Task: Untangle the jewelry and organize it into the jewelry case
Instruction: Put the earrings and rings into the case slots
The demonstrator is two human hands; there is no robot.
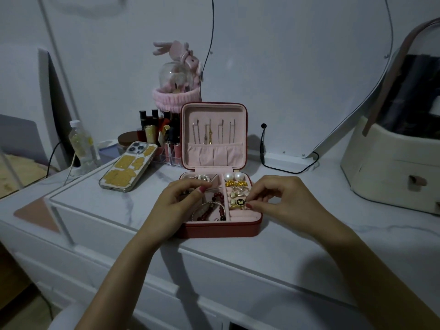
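**A:** What is nearest the camera?

**B:** Two bare forearms reach forward over a white marble-patterned dresser top point(297, 234). The right hand point(273, 198) pinches, thumb against forefinger, at a small gold piece with a round black butterfly face point(239, 201), which sits in the ring-roll section on the right side of the case. The left hand point(176, 201) lies over the left compartments with fingers curled; whether it holds anything I cannot tell.

**A:** And the case?

**B:** A square red jewelry case with pink lining point(221, 231) lies open, touching both hands. Dark red bead bracelets point(214, 206) fill its near-left compartment; two large white pearl earrings point(233, 176) sit at the far right. Thin chains point(209, 131) hang in the upright lid.

**A:** Behind that?

**B:** A phone in a biscuit-patterned case point(128, 166) lies to the left.

**A:** Any risk?

**B:** Probably. Lifting the butterfly piece sharply could snag neighbouring earrings and scatter them.
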